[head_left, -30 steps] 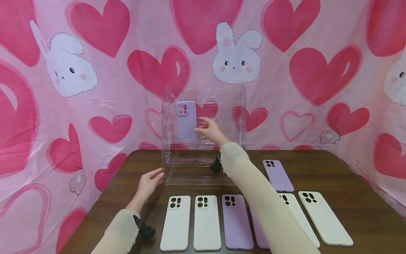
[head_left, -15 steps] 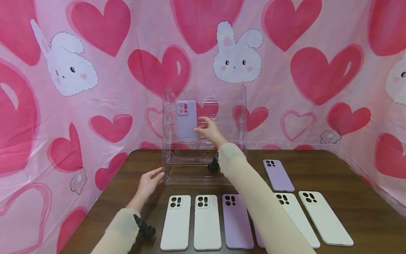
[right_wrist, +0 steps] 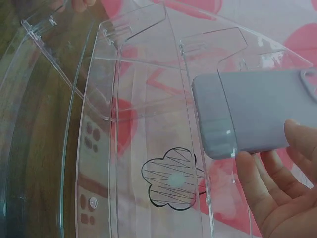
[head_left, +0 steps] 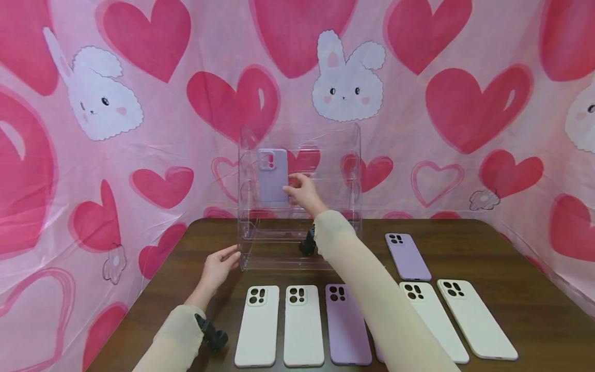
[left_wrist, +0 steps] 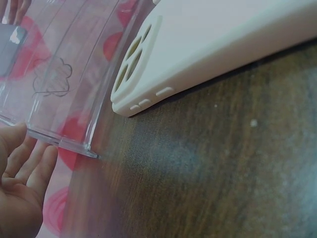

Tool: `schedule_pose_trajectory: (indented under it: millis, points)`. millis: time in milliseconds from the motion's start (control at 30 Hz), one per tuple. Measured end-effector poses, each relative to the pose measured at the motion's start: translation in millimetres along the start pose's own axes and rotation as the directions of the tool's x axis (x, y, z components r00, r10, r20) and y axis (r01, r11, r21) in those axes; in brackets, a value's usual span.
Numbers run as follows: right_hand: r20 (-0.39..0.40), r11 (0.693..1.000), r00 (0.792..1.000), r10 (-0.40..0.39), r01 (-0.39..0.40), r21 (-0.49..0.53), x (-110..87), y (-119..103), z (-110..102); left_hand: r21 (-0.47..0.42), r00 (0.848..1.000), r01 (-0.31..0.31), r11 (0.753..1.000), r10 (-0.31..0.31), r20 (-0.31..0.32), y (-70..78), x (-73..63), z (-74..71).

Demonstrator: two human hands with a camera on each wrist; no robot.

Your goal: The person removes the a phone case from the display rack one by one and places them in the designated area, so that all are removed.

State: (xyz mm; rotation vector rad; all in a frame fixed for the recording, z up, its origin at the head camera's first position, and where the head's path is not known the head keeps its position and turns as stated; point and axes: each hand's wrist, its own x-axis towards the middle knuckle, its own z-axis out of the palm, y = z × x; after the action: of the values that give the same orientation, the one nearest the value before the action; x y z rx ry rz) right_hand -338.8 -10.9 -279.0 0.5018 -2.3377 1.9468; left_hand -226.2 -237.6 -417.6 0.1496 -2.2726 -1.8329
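A clear tiered display rack (head_left: 357, 181) stands at the back of the table. My right hand (head_left: 306, 193) pinches a light purple phone case (head_left: 272, 183) by its right long edge, thumb on the front face. The case is upright at the rack's left, camera cutout at the top. In the right wrist view, the lower end of the purple case (right_wrist: 257, 109) sits behind the clear lip of a tier. My left hand (head_left: 218, 269) holds the rack's lower left side; in the left wrist view, thumb and fingers (left_wrist: 42, 171) meet at the panel edge.
Along the front lie white phone cases (head_left: 257, 330) and purple ones (head_left: 346, 330), one mostly hidden under my right sleeve. Another purple case (head_left: 409, 258) lies farther back on the right. A curtain printed with hearts (head_left: 479, 111) hangs close behind the table.
My right forearm and wrist have swung slightly left. The right hand stays at the purple case's edge, and the case stands a touch lower. My left hand stays put.
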Motion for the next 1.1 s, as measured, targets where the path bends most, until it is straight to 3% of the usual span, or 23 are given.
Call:
schedule_pose_trajectory:
  millis: [233,500,833,1100]
  points:
    - [0.006,0.996,0.999,-0.037,0.038,-0.08,-2.5,-2.2,-0.1,0.014,1.0,0.004,1.0,-0.004,-0.007,2.7,-1.3,-0.2]
    - [-0.031,0.993,0.996,-0.081,0.078,-0.09,-3.9,-5.4,-1.9,0.013,1.0,0.014,1.0,-0.014,-0.008,1.6,-1.0,-0.1]
    - [-0.026,0.993,0.993,-0.115,0.116,0.005,-9.6,-20.8,-13.6,0.004,1.0,0.012,1.0,-0.012,-0.005,4.9,-2.9,-0.7]
    - [-0.005,0.991,0.991,-0.131,0.131,0.035,-22.4,-20.5,-29.6,0.009,1.0,0.014,1.0,-0.014,0.0,4.5,-3.6,-0.4]
